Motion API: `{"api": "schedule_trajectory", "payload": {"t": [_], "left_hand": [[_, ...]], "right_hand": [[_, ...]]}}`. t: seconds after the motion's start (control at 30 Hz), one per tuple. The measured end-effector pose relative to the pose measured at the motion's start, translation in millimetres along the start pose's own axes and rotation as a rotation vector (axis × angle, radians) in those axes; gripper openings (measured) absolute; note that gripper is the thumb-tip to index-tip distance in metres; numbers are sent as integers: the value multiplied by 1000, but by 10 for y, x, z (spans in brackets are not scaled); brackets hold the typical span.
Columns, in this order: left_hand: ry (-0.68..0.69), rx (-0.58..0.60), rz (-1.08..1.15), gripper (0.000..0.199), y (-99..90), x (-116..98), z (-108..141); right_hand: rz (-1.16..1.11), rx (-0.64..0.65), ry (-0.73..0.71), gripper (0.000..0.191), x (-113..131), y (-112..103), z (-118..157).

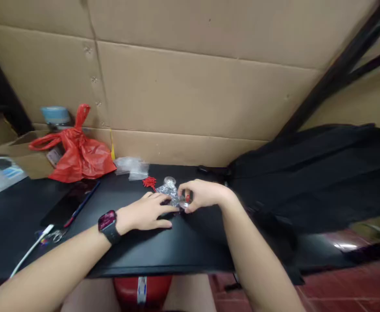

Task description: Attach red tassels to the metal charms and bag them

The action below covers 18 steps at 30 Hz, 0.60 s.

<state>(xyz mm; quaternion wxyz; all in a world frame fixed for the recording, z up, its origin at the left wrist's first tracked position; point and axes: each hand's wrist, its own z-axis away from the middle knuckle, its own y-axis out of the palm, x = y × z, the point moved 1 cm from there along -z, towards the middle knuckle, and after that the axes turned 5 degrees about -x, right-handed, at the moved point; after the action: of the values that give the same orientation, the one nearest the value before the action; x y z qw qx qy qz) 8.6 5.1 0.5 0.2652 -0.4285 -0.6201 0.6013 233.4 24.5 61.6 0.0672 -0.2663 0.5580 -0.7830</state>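
Observation:
My left hand, with a dark watch on the wrist, lies with fingers spread on the black table, its fingertips at the lower edge of a crinkled silvery item. Just right of that item, my right hand has its thumb and fingers curled around a small clear round piece with a bit of red by it. Another clear round piece sits at the top of the silvery item. A bundle of red cords lies to its upper left.
Clear plastic bags lie near the cardboard wall. At left are a tied red bag, a cardboard box, a phone, a pen and a white cable. Black fabric covers the right side.

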Motion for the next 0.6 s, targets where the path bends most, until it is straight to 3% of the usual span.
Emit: {"api": "schedule_trajectory", "payload": {"t": [0.27,0.43,0.53,0.6], "left_hand": [[23,-22,55,47,32,25,0],[1,20,83,50,4,34,1],[-2,44,94,49,-18,32,0],[12,46,105,48,-32,31,1]], "right_hand": [[41,90,208,53,114,146,-56],[147,-89,53,56,92,194,-138],[150,-87,-3,62,63,191,-149],[152,-83,-21,56,48,190,-164]]}}
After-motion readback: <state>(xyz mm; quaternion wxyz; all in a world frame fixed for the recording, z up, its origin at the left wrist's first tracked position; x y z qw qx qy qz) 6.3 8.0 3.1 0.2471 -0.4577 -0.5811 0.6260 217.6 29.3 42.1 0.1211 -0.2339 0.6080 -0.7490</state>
